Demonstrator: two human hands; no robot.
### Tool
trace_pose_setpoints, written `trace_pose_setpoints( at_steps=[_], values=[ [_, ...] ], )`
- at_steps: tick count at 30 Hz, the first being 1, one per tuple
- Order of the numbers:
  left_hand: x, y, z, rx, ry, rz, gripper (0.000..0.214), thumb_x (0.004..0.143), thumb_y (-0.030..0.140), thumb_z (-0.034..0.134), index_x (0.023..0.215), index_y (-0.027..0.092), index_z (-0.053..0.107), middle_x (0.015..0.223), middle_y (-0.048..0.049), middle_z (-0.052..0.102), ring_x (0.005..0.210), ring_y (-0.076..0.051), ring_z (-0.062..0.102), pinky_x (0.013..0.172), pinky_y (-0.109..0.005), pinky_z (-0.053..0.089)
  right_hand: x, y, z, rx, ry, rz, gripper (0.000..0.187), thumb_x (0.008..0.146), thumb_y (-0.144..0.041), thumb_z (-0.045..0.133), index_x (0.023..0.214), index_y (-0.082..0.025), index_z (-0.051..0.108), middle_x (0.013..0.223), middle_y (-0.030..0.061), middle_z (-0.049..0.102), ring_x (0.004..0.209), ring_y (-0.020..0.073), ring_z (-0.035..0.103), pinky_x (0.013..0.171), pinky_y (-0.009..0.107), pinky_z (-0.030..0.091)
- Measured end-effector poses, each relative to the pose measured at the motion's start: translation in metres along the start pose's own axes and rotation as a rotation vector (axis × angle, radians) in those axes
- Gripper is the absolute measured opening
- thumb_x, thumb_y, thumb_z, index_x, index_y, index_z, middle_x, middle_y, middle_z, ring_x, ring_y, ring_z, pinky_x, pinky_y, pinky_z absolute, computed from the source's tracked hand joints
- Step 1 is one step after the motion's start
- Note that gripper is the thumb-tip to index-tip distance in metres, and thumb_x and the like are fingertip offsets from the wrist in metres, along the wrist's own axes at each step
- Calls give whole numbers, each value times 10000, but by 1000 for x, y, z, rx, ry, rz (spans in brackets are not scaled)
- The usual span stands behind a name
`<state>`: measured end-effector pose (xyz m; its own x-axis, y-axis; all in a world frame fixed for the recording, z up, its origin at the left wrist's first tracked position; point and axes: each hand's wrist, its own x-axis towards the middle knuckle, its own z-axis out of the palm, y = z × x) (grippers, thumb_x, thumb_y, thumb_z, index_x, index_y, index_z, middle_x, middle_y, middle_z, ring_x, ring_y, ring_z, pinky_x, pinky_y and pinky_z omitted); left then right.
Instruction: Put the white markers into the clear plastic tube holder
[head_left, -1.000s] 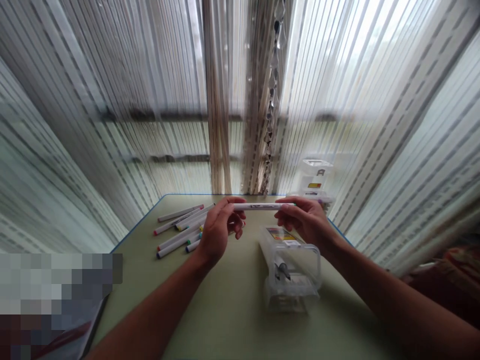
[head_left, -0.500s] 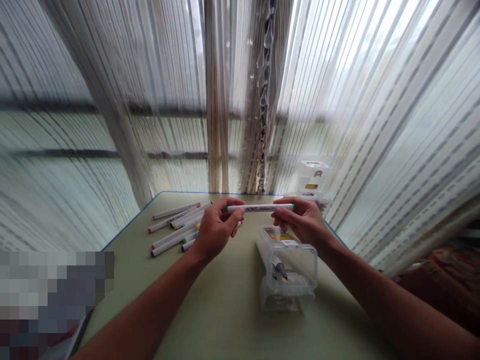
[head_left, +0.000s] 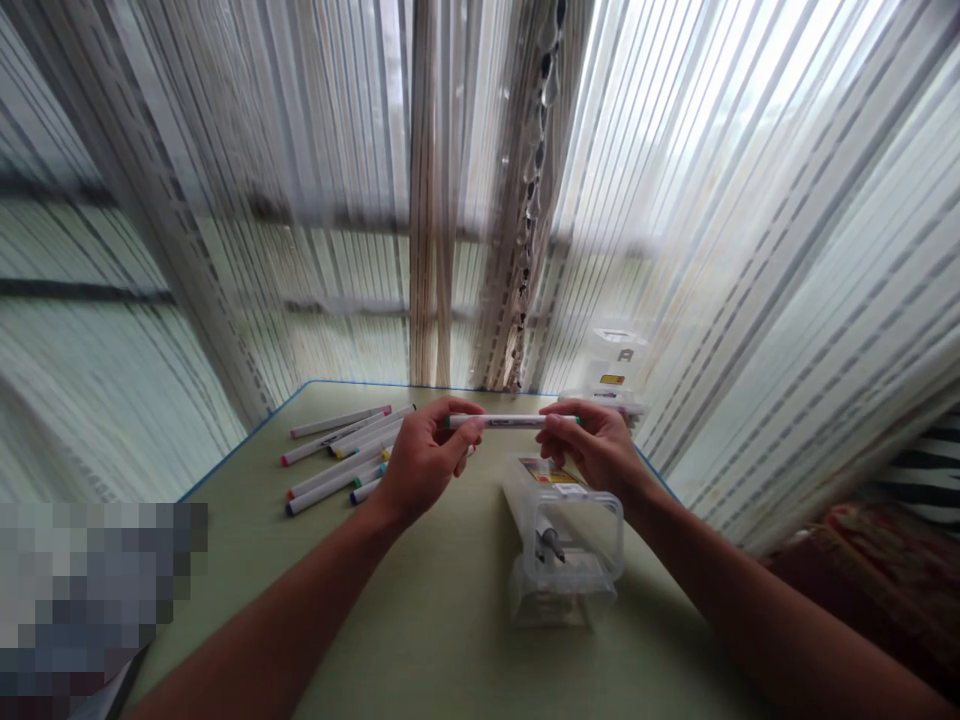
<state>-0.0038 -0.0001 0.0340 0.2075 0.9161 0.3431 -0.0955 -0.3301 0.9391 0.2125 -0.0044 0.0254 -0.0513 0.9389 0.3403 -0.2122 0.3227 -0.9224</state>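
Note:
A white marker (head_left: 511, 422) with green ends is held level above the table between my two hands. My left hand (head_left: 431, 450) pinches its left end, and my right hand (head_left: 592, 442) grips its right end. Below my right hand lies a clear plastic case (head_left: 574, 505), its open end facing me, with a few grey-tipped markers (head_left: 551, 545) inside. To the left of my left hand, several white markers (head_left: 330, 490) with coloured ends lie in a loose pile, partly hidden by that hand.
The green table (head_left: 420, 620) has a blue edge. Behind my right hand stands another clear case (head_left: 615, 375) with its lid up. Striped string curtains (head_left: 337, 250) hang behind the table. A patterned cloth (head_left: 855, 560) lies at the right.
The view has shifted slightly, so the table and its things appear a little further left. Both hands keep hold of the same marker, which has barely moved.

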Motion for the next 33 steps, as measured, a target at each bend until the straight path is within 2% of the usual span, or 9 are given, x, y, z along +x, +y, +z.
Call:
trace_pose_setpoints(
  at_steps=[8, 20, 26, 33],
  values=[
    [1, -1, -2, -79, 22, -9, 280, 838, 369, 666, 920, 102, 669, 659, -14, 627, 426, -68, 475, 396, -204, 387, 0, -2, 1, 19, -11, 14, 239, 713, -300, 841, 882, -159, 746, 659, 40, 731, 533, 121, 656, 447, 195, 444],
    [-1, 7, -2, -139, 15, -33, 338, 708, 298, 803, 960, 101, 694, 670, -7, 653, 450, -63, 494, 415, -196, 398, 0, -5, 2, 34, 1, 28, 292, 636, -254, 883, 881, -174, 747, 648, 18, 714, 541, 119, 635, 444, 199, 423],
    [0, 3, -3, -133, -1, -31, 315, 725, 292, 793, 962, 109, 696, 645, 2, 645, 441, -59, 483, 413, -193, 388, 1, -4, 1, 38, -12, 19, 289, 634, -243, 885, 877, -171, 745, 628, 18, 712, 521, 108, 624, 441, 186, 419],
    [2, -1, -4, -136, -11, -29, 255, 776, 328, 749, 910, 117, 699, 685, -36, 689, 427, -62, 489, 412, -201, 402, 0, -3, 0, -11, -9, 19, 247, 689, -312, 853, 852, -165, 740, 622, 28, 708, 513, 117, 615, 448, 213, 425]
  ],
)
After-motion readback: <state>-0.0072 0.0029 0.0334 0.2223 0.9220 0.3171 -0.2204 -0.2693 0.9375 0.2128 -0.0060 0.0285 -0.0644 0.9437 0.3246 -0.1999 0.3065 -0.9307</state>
